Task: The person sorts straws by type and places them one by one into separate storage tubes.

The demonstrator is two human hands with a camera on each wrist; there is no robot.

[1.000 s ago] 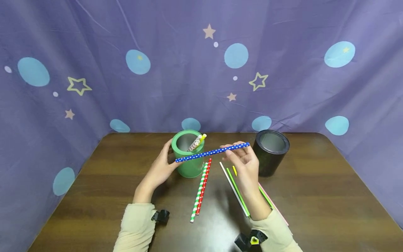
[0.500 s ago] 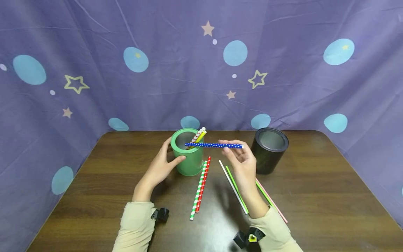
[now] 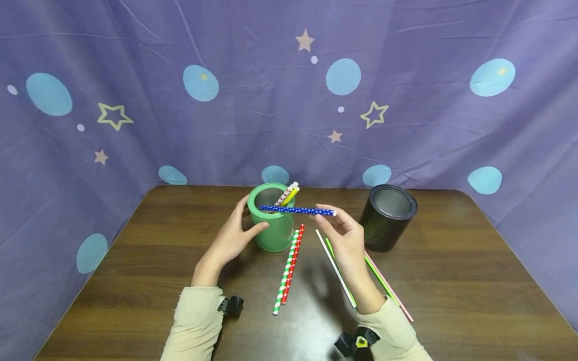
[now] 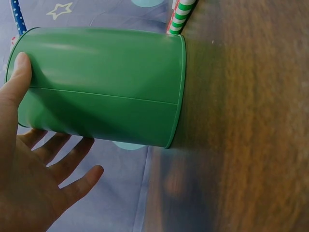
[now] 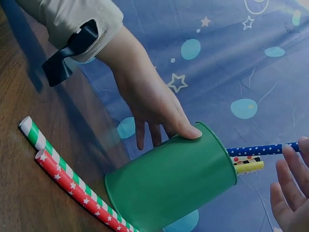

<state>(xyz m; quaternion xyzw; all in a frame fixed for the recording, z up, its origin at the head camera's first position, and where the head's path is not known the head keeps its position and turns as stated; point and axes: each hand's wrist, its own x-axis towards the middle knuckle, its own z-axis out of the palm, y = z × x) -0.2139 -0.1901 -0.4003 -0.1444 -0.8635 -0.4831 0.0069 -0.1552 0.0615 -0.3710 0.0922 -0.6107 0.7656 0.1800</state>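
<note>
A blue polka-dot paper straw [image 3: 293, 210] is pinched near its right end by my right hand [image 3: 345, 243]. Its left end lies over the mouth of the green can [image 3: 275, 235]; in the right wrist view the straw [image 5: 263, 150] reaches the rim beside a yellow straw [image 5: 249, 167]. My left hand [image 3: 230, 238] grips the can from the left. In the left wrist view its thumb presses one side of the can [image 4: 101, 87] near the rim, with fingers on the opposite side. A red-patterned white straw [image 3: 285, 194] also leans in the can.
Right of the can lie a green-striped straw [image 3: 286, 276] and a red straw [image 3: 294, 260]. White [image 3: 336, 271], green and pink [image 3: 393, 288] thin sticks lie around my right forearm. A black can [image 3: 384, 233] stands at the back right. A purple curtain [image 3: 253, 100] hangs behind the table.
My right hand has moved slightly left. The blue straw, earlier tilted in front of the green can near my left thumb, now has its left end at the can's mouth.
</note>
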